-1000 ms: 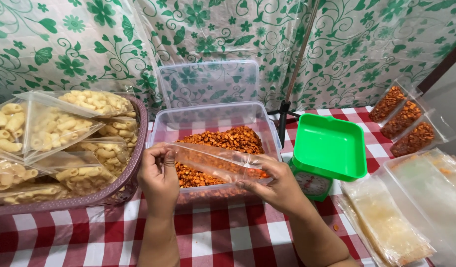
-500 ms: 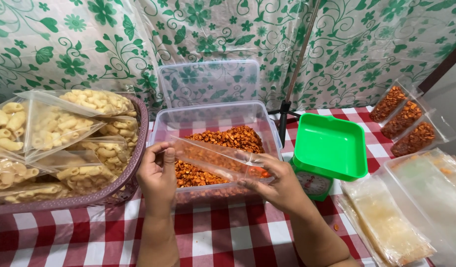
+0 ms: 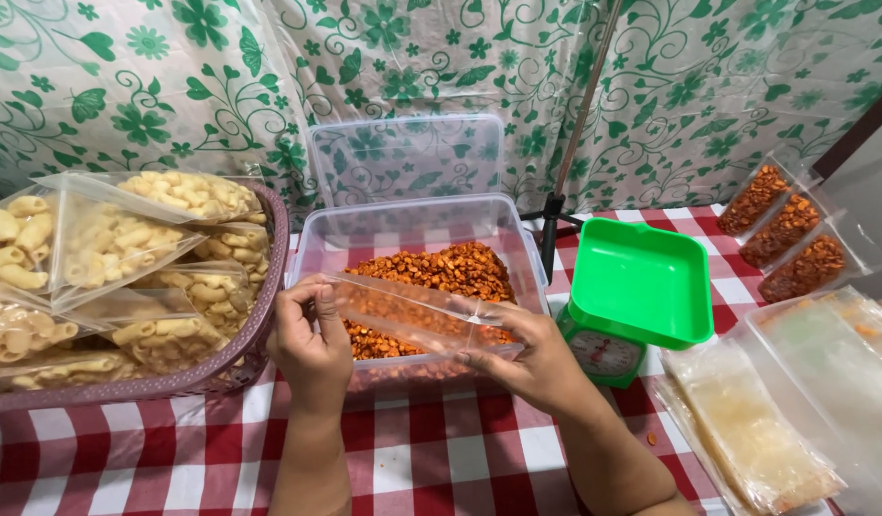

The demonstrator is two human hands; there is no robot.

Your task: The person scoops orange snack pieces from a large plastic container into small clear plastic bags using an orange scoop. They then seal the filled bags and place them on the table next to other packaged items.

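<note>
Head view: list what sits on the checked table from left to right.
Basket of pale snack bags → clear tub of orange snacks, with left hand and right hand holding an empty clear bag before it → green scale → stack of empty bags.

Backdrop: white sheet (image 3: 173,86) printed with green flowers and vines, behind a worktop (image 3: 441,459) covered in red-and-white checked cloth; even lighting.

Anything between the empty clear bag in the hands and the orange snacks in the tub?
Nothing visible. Both hands, left hand and right hand, hold the empty clear bag directly over the open clear tub. The orange snacks lie uncovered beneath it; the tub's lid leans behind, against the backdrop.
</note>
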